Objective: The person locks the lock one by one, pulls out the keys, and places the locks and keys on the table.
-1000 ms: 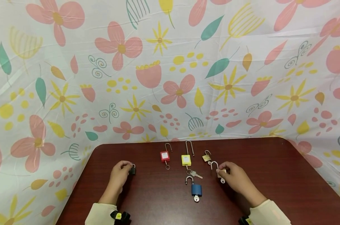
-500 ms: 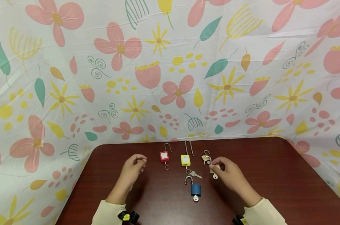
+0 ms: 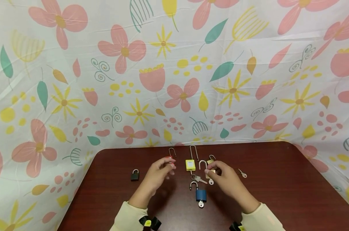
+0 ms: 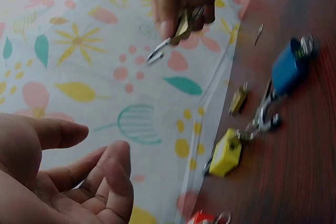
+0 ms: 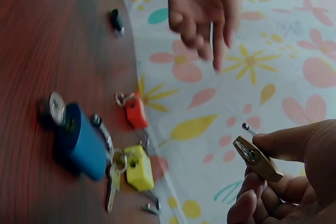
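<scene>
My right hand (image 3: pixel 224 178) pinches a brass padlock (image 5: pixel 257 158) between thumb and fingers, raised off the table. Its shackle is open and a key sits in its bottom. My left hand (image 3: pixel 158 175) holds nothing; its fingers are loosely bent and apart in the left wrist view. In the head view that hand hovers before the red padlock (image 3: pixel 169 157), hiding most of its body. Between the hands are a yellow padlock (image 3: pixel 190 165) with a key on a ring and a blue padlock (image 3: pixel 201 195) with its key inserted, both with open shackles.
A second, smaller brass padlock (image 4: pixel 238 99) lies on the table, partly covered by the held one in the head view. At the left rests a black padlock (image 3: pixel 135 175), its shackle closed. A loose key (image 3: pixel 243 173) lies right of my right hand. Flowered cloth hangs behind the table.
My left hand has let go of the black padlock, left it on the table and moved right toward the red padlock. My right hand has carried the brass padlock leftward, uncovering the loose key.
</scene>
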`<state>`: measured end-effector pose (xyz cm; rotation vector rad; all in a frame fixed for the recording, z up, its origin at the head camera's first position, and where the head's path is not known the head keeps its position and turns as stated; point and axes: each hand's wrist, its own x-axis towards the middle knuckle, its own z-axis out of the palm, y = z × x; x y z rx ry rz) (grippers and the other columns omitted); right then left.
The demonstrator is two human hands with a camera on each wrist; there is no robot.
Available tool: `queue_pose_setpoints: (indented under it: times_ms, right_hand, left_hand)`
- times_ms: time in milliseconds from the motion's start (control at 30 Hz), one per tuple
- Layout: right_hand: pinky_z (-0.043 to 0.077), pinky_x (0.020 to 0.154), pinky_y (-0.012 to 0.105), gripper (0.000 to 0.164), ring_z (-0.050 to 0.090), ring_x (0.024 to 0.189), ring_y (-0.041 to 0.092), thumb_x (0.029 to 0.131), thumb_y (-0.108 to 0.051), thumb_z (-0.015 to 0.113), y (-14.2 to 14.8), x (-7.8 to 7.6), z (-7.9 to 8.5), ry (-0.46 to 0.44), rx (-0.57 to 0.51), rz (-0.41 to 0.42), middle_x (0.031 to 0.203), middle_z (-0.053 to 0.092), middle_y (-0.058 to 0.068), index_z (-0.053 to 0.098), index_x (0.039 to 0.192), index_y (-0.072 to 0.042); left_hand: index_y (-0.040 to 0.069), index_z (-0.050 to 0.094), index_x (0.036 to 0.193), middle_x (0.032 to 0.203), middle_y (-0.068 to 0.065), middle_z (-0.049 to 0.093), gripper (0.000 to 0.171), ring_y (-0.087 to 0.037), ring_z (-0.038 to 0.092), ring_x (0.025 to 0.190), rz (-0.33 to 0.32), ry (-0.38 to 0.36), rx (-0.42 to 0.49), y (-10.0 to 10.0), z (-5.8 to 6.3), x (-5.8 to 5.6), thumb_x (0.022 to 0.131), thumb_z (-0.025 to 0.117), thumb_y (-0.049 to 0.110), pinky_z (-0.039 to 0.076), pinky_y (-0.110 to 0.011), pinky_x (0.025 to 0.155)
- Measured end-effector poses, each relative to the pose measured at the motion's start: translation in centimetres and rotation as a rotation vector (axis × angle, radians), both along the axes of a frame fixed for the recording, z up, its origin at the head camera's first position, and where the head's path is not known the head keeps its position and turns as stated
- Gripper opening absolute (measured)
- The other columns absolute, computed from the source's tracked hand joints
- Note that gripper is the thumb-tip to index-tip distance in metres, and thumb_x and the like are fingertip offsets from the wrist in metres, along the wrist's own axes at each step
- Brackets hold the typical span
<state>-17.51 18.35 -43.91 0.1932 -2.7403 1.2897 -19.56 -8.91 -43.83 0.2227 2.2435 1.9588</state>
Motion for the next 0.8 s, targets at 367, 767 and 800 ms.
queue_pose_setpoints:
  times_ms: [367,767,800]
  right_hand:
    - [0.045,0.064,0.022,0.014,0.053,0.070,0.006,0.091,-0.024,0.076,-2.3,0.4,0.6,0.011,-0.074,0.071,0.083,0.061,-0.001,0.067,0.095,-0.015]
    - [0.046,0.065,0.022,0.011,0.054,0.071,0.006,0.091,-0.023,0.076,-3.7,0.4,0.5,-0.015,-0.113,0.128,0.087,0.065,-0.004,0.068,0.097,-0.017]
    - [0.046,0.064,0.023,0.012,0.054,0.070,0.006,0.091,-0.023,0.076,-3.8,0.4,0.5,-0.018,-0.117,0.132,0.086,0.065,-0.004,0.068,0.097,-0.016]
  left_hand:
    - [0.005,0.067,0.124,0.101,-0.012,0.072,0.030,-0.018,0.069,0.087,-0.065,0.002,0.031,2.9,0.2,0.1,0.100,0.061,0.021,0.057,-0.039,0.079]
    - [-0.002,0.067,0.123,0.084,-0.006,0.064,0.034,-0.013,0.061,0.074,-0.085,-0.024,0.109,3.5,0.3,0.1,0.102,0.060,0.024,0.055,-0.028,0.070]
    - [-0.003,0.067,0.122,0.082,-0.005,0.063,0.034,-0.013,0.061,0.073,-0.088,-0.025,0.114,3.5,0.3,0.1,0.102,0.060,0.024,0.055,-0.027,0.069]
